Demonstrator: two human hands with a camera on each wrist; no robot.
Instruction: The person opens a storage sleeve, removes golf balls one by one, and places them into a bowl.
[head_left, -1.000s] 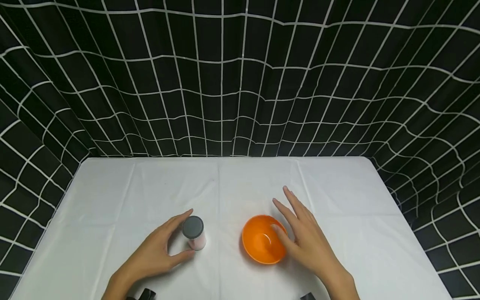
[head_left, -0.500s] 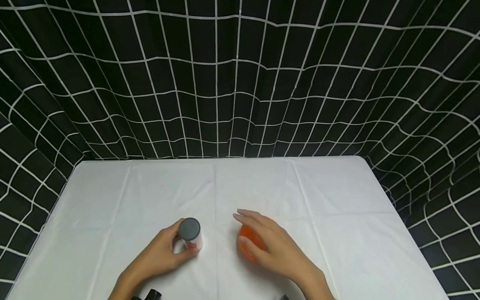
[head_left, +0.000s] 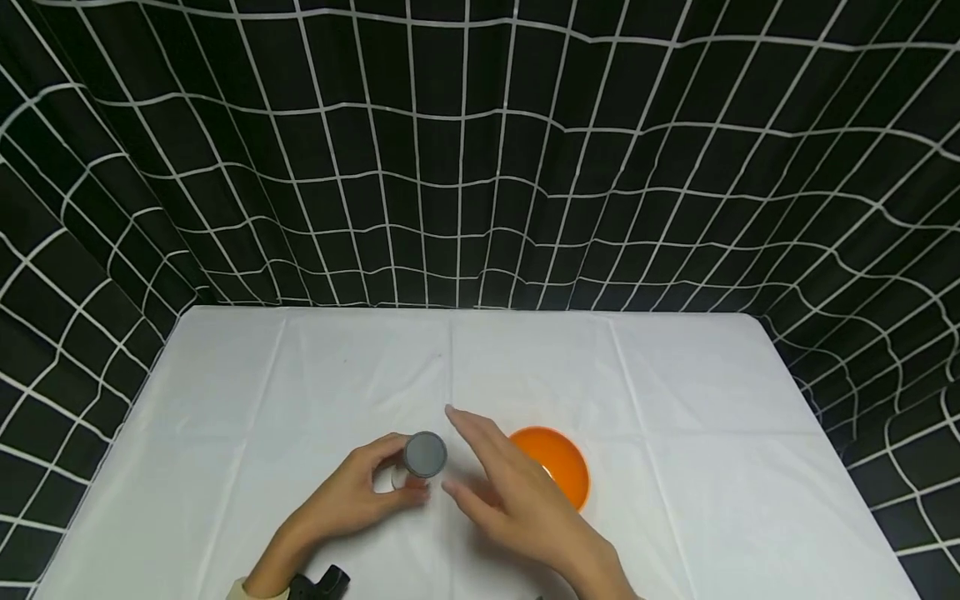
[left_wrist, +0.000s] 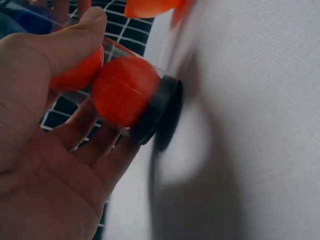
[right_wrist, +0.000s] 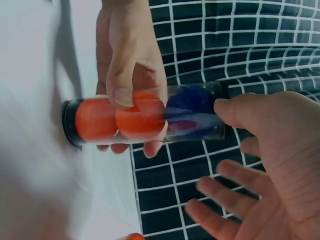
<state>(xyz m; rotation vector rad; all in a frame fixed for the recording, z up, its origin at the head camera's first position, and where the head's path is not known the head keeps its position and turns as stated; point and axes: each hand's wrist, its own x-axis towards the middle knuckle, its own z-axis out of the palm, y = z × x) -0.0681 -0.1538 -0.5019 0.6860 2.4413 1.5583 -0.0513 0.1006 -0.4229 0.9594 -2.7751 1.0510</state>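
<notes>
My left hand [head_left: 352, 496] grips a clear tube [left_wrist: 112, 44] between thumb and fingers. Its grey lid [head_left: 425, 454] faces up in the head view. Inside are two orange balls [right_wrist: 96, 119] and a dark blue one [right_wrist: 192, 112]; a black cap [right_wrist: 73, 123] closes the lower end, close over the cloth. Just right of the tube is my right hand [head_left: 517, 496], its fingers spread and extended. In the right wrist view its thumb [right_wrist: 240, 111] overlaps the tube's upper end. Behind this hand an orange bowl [head_left: 562, 467] is partly hidden.
A white cloth [head_left: 712, 467] with fold creases covers the table. Black curtains with a white grid [head_left: 480, 167] stand around its back and sides. A black device [head_left: 318, 583] sits on my left wrist.
My left fingers have closed around the tube, which has shifted a little right. My right hand has moved left from over the bowl to beside the tube. The head view has also shifted.
</notes>
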